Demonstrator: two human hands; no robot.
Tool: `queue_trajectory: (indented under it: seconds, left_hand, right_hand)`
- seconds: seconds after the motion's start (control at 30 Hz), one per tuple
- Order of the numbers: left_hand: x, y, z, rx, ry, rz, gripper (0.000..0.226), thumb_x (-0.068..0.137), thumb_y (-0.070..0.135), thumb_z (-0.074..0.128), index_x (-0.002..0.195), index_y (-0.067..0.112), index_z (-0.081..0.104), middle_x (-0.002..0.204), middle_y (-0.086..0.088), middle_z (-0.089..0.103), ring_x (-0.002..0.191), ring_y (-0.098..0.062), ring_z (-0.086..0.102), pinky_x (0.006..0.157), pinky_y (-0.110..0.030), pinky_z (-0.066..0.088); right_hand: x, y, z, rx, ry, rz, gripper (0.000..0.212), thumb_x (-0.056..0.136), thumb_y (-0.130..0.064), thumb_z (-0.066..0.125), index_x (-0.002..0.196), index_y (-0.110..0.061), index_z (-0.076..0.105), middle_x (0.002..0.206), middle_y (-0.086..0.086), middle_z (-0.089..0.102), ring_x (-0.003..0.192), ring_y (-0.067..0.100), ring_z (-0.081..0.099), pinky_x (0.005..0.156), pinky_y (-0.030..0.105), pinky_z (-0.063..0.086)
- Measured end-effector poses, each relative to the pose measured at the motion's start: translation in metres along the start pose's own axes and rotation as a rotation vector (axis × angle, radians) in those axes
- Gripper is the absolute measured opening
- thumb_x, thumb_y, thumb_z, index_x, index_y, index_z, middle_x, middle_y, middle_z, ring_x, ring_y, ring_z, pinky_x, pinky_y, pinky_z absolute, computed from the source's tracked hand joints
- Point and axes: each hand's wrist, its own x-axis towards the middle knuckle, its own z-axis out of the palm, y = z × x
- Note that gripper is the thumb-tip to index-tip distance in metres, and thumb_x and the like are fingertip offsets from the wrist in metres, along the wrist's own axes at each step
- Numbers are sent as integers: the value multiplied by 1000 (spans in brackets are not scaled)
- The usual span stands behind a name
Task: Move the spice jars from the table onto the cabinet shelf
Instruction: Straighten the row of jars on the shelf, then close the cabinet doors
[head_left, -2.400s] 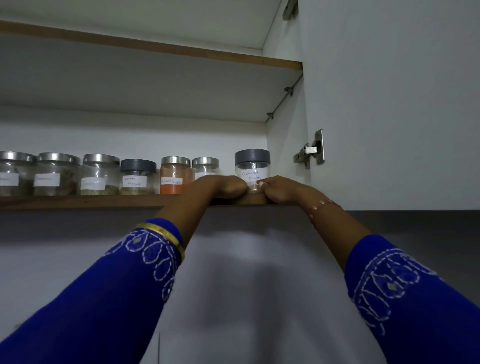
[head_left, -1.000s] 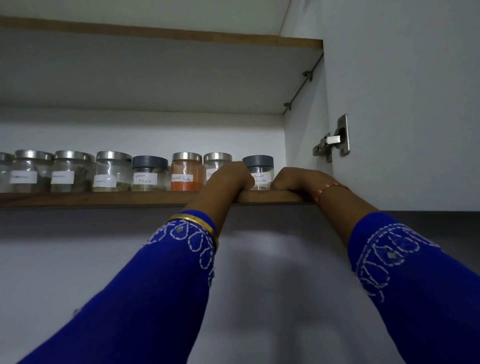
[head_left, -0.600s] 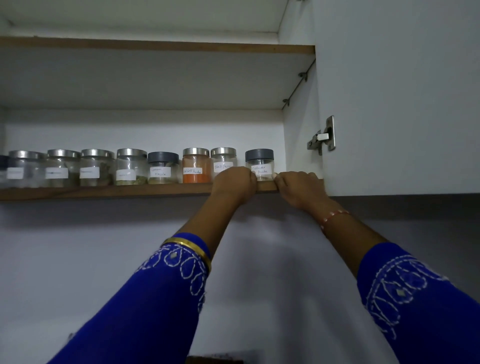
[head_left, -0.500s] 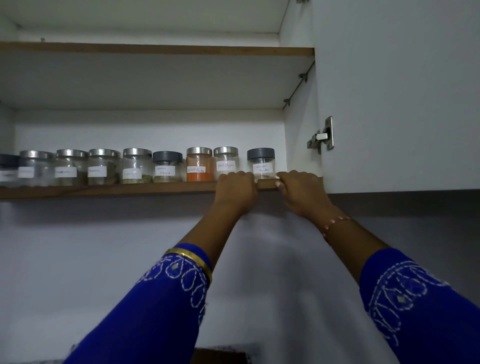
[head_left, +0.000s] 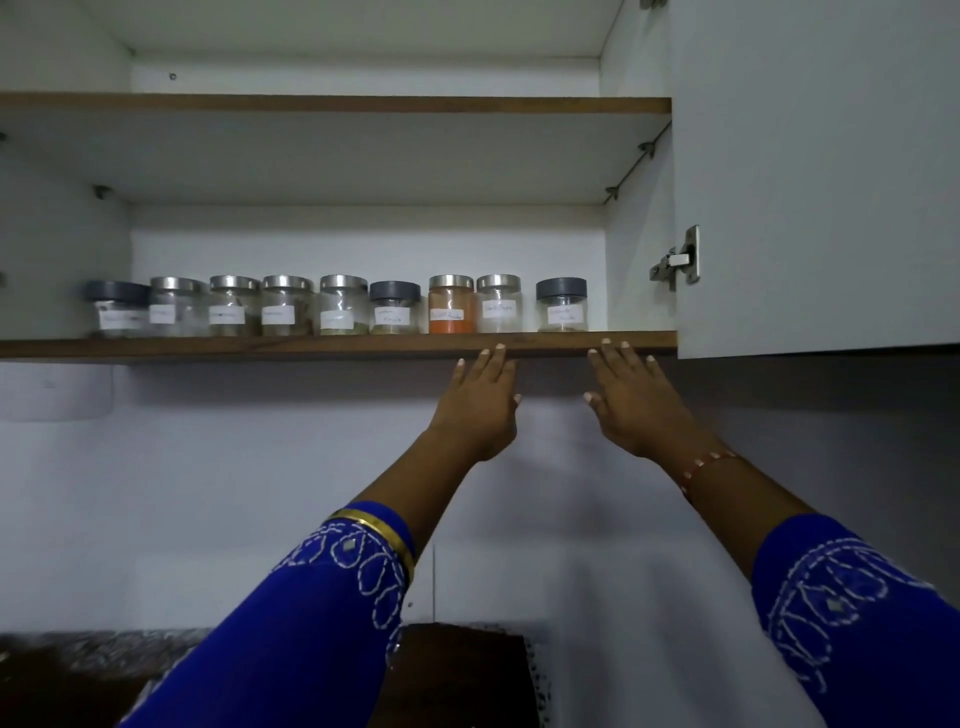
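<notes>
— What's in front of me?

— The open cabinet door (head_left: 810, 176) on the right, then the cabinet shelf (head_left: 332, 347) with nine spice jars (head_left: 343, 306) in a row along its front.

— My hands?

— I see the left hand (head_left: 480, 400) and right hand (head_left: 631, 397) spread, holding nothing, fingertips at the shelf's front edge.

— Handling?

— Probably glass: rigid, smooth, breakable, fairly light. I'd grip the body below the lid.

— Room?

— A gap beside the rightmost jar (head_left: 562, 305), and free space beyond it to the wall.
</notes>
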Motion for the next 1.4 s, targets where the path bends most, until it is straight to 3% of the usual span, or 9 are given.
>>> queue_trajectory:
  seconds: [0.13, 0.3, 0.7, 0.97, 1.2, 1.4]
  left_hand:
    - [-18, -32, -21, -19, 36, 12, 53, 100, 24, 27, 148, 7, 12, 158, -11, 5, 147, -24, 3, 119, -39, 1]
    - [-40, -69, -45, -59, 89, 33, 51, 100, 22, 29, 147, 7, 16, 157, -12, 14, 146, -25, 9, 120, -38, 3]
    - [-101, -165, -72, -69, 96, 46, 52, 100, 22, 29, 147, 8, 15, 158, -10, 10, 147, -22, 7, 119, -36, 2]
    - [-147, -193, -106, -69, 149, -11, 51, 99, 22, 31, 146, 6, 19, 156, -11, 16, 146, -23, 13, 119, -37, 4]
    - [-192, -215, -159, -32, 242, -148, 50, 99, 19, 32, 146, 7, 22, 156, -10, 18, 145, -23, 15, 118, -36, 7]
    - [-254, -220, -177, -90, 375, -240, 46, 98, 16, 32, 143, 6, 29, 154, -12, 25, 144, -22, 18, 119, -38, 8]
  right_hand:
    - [-9, -19, -10, -59, 83, -2, 58, 101, -32, 28, 150, -8, 8, 159, 10, 7, 148, 26, 2, 119, 41, 5]
    - [-13, -55, -16, -60, 60, 65, 60, 101, -35, 27, 150, -8, 7, 159, 10, 5, 148, 26, 1, 119, 42, 4]
    - [-21, -188, -29, -93, 96, -12, 60, 101, -37, 25, 150, -9, 5, 159, 11, 3, 148, 26, -1, 120, 40, 1]
    - [-31, -251, -58, -70, 139, -137, 60, 100, -36, 30, 149, -7, 11, 158, 14, 12, 147, 28, 7, 120, 40, 3]
    - [-50, -303, -90, 2, 173, -252, 59, 100, -35, 29, 149, -8, 11, 158, 14, 10, 147, 28, 5, 120, 41, 5]
    - [-78, -355, -100, 191, 212, -291, 58, 100, -32, 31, 149, -7, 13, 158, 12, 9, 147, 27, 4, 120, 40, 2]
